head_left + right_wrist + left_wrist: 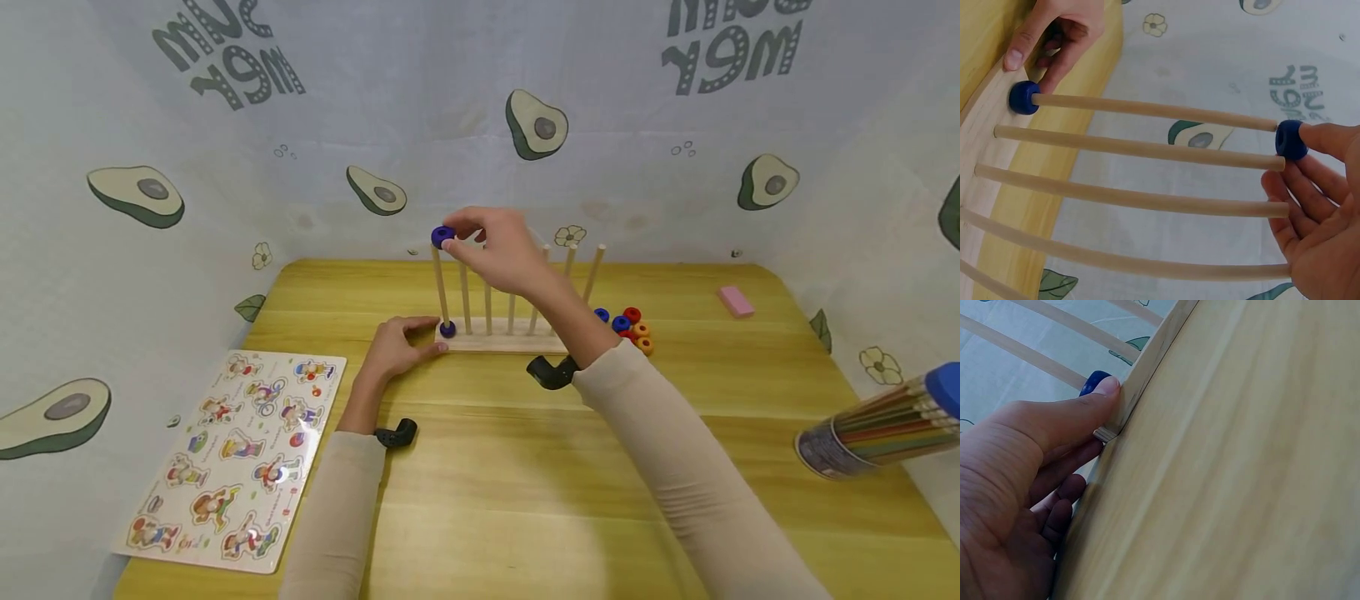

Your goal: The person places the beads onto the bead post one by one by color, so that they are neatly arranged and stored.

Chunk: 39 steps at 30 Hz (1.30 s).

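Observation:
A wooden peg stand (495,342) with several upright pegs stands on the table. My left hand (393,348) holds the left end of its base, thumb in front and fingers behind. Low on the leftmost peg sits a dark blue bead (1022,98), touching the base. Up at that peg's top, my right hand (501,250) pinches a second blue bead (1291,140) between thumb and fingers. In the right wrist view this bead is at the peg's tip; whether the tip has entered its hole cannot be told. The right hand hides some peg tops in the head view.
Loose blue, red and orange beads (622,323) lie right of the stand. A picture puzzle board (240,450) is at the left, and a pink block (736,302) at the back right. A container of coloured sticks (832,450) stands at the right edge.

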{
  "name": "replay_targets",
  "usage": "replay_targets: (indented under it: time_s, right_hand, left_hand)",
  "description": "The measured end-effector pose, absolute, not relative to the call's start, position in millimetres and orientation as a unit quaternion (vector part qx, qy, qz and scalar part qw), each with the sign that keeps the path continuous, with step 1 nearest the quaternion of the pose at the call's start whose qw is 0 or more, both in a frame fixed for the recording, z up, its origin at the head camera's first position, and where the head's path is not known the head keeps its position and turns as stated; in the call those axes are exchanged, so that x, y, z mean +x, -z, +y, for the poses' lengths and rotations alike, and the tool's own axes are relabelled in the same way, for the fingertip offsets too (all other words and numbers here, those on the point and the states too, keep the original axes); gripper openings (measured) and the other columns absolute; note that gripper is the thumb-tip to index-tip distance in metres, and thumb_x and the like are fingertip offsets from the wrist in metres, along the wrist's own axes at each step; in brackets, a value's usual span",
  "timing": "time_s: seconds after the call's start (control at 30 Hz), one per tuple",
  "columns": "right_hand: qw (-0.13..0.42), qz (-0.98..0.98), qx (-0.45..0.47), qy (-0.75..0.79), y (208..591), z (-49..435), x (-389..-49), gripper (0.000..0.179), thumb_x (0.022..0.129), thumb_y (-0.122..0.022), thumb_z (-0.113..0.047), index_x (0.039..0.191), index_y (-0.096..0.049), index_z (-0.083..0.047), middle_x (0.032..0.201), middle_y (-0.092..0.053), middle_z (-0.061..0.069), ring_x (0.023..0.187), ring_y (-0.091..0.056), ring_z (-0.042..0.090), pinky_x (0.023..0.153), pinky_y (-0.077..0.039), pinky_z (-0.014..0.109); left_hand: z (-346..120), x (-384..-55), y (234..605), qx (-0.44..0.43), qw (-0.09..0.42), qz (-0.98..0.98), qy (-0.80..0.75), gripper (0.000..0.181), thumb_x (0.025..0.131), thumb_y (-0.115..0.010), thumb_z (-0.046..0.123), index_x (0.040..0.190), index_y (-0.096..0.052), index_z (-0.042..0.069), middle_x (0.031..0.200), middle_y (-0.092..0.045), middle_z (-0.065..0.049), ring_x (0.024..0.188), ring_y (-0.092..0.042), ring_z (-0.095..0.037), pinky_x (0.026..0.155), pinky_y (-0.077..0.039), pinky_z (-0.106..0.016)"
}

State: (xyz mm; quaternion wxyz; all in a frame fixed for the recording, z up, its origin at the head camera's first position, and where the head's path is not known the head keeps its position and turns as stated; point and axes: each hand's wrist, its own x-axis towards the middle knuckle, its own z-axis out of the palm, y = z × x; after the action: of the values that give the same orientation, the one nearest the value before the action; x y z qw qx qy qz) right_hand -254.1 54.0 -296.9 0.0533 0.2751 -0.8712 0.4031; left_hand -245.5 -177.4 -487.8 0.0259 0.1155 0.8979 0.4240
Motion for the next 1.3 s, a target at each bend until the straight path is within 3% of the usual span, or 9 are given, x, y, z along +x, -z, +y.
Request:
replay_targets:
  time_s: [0.43,0.77,1.3]
  right_hand:
    - [0.026,-0.9,0.27,-0.341,295.9,46.4,-256.6,0.03,0.102,-0.066,-0.03,0.126,-0.071,-0.013,0.121,-0.072,0.002,0.115,-0.062,0.022,0.101,-0.051,0.04]
    - [0.04,-0.892,0.286,-0.348,295.1,55.9,-256.7,0.032,0.103,-0.064,-0.028,0.128,-0.069,-0.01,0.126,-0.07,0.008,0.118,-0.061,0.024,0.103,-0.049,0.041]
    - [0.102,-0.889,0.256,-0.367,286.7,123.6,-227.7,0.039,0.096,-0.074,-0.031,0.129,-0.07,-0.01,0.127,-0.071,0.008,0.117,-0.059,0.025,0.105,-0.045,0.047]
  left_hand:
    - [-174.0,-247.9,485.4,0.122,0.028,0.9,-0.418,0.056,0.085,-0.085,0.043,0.134,-0.071,0.021,0.138,-0.069,-0.004,0.138,-0.056,-0.028,0.117,-0.042,-0.05]
    - [-173.6,-248.3,484.9,0.117,0.027,0.902,-0.414,0.057,0.084,-0.085,0.044,0.135,-0.071,0.021,0.14,-0.067,-0.006,0.138,-0.055,-0.03,0.117,-0.042,-0.051]
    - [-175.0,-244.8,487.1,0.103,0.033,0.9,-0.423,0.057,0.084,-0.086,0.041,0.135,-0.071,0.022,0.142,-0.066,-0.007,0.142,-0.052,-0.03,0.12,-0.039,-0.049]
